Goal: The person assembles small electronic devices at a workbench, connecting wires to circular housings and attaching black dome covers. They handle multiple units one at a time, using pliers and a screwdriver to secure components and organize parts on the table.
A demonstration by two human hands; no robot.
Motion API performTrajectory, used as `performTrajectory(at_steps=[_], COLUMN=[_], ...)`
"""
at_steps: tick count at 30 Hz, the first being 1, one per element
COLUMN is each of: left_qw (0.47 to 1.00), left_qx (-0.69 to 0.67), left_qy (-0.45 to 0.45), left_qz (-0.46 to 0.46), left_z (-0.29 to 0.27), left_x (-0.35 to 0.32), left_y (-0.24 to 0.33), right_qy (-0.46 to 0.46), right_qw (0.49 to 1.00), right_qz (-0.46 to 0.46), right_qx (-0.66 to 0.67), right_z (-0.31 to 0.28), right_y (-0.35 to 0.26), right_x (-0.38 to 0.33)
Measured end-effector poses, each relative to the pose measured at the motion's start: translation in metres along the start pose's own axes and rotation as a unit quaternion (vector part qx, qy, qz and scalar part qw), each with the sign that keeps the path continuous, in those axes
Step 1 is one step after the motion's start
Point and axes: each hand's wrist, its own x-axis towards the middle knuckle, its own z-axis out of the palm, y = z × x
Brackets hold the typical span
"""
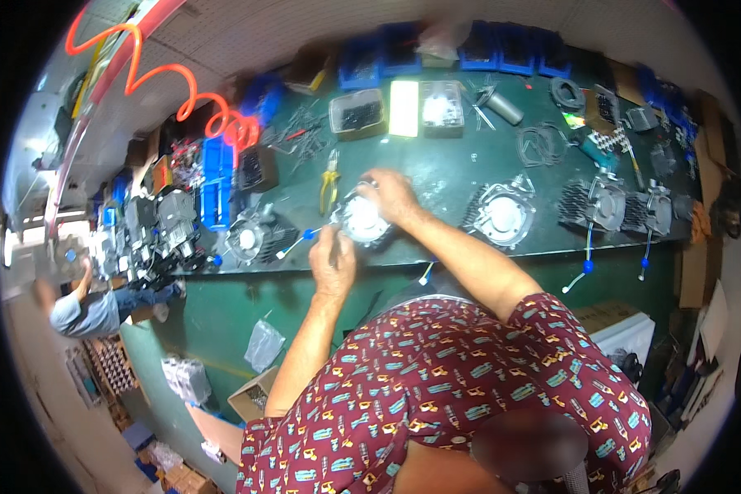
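At the centre of the frame, a finned metal engine part sits near the front edge of a green tabletop. The right hand grasps its top; the left hand is clenched on a thin tool whose tip I cannot make out. So near the edge, the part might slide off if the tool slips. Similar engine parts, yellow pliers and blue bins crowd the surface; an orange coiled hose hangs at upper left.

Dull cast-metal finned engine part, scuffed glossy green bench top, patterned cloth shirt
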Motion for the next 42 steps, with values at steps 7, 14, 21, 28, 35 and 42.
performTrajectory(at_steps=[7, 14, 21, 28, 35, 42], left_qw=[0.999, 0.998, 0.969, 0.953, 0.986, 0.984], left_qx=[-0.007, -0.052, -0.224, -0.262, -0.114, -0.091], left_qy=[-0.034, -0.032, -0.042, -0.114, -0.013, -0.071], left_qz=[-0.017, -0.001, -0.093, -0.098, -0.119, -0.132], left_z=[-0.02, -0.035, -0.031, 0.077, 0.134, 0.133], left_x=[0.022, 0.026, -0.007, -0.068, -0.076, -0.048], left_y=[-0.001, 0.012, 0.089, 0.167, 0.186, 0.187], right_qy=[-0.027, 0.07, -0.011, -0.098, -0.078, -0.091], right_qw=[0.999, 0.991, 0.98, 0.992, 0.994, 0.994], right_qz=[0.024, -0.085, -0.079, -0.084, -0.06, -0.053], right_qx=[0.035, -0.082, -0.181, -0.005, 0.05, 0.013], right_z=[0.003, -0.078, -0.244, -0.241, -0.224, -0.224], right_y=[0.006, 0.001, 0.069, 0.122, 0.133, 0.141], right_x=[0.011, -0.017, -0.049, -0.07, -0.072, -0.069])
